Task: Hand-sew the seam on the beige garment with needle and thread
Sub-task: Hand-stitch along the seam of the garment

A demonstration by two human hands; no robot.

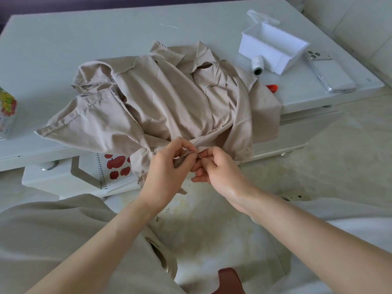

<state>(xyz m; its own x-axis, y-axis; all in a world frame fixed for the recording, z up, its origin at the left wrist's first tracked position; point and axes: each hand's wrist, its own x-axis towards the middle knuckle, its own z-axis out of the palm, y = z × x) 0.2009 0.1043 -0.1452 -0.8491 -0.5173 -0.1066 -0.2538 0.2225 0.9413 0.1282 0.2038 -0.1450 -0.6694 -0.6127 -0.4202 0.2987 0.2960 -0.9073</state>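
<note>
- The needle (199, 155), a small glint pinched in the right hand (216, 168), sits at the beige garment's (169, 98) near edge; its axis seems crosswise, tip toward the left hand (167, 166), though it is too small to be sure.
- The left hand pinches the seam fold (189, 153) just beside it; an overshooting push could prick a fingertip.
- The beige garment lies crumpled on the surface (63, 39), near edge overhanging; its drag could pull the fold loose.
</note>
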